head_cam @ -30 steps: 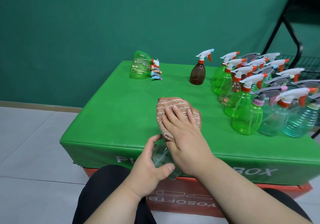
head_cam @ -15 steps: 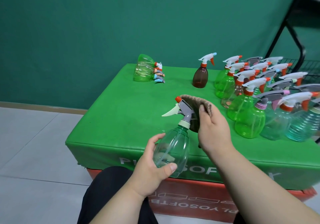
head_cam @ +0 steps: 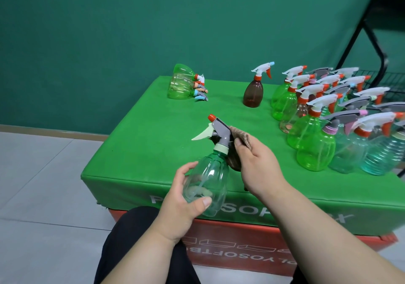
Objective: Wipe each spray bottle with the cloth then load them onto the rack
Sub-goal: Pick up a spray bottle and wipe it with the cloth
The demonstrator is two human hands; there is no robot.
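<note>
The person's left hand has its fingers wrapped round the belly of a clear spray bottle, held upright in the air just off the near edge of the green table. The right hand pinches one brown cloth against the bottle's neck, right behind the grey trigger head. The bottle looks like thin plastic and seems empty, so I'd judge it light, a bit slick and easy to dent. The wide body is the sound place to hold it while the soft cloth folds round the head. Beyond the fingers stands one brown bottle. Further off to their left is a small heap of lying bottles, three as far as I can tell. Off to their right are the standing bottles, a dozen or more, too overlapped to count surely. The black rack rises behind those.
</note>
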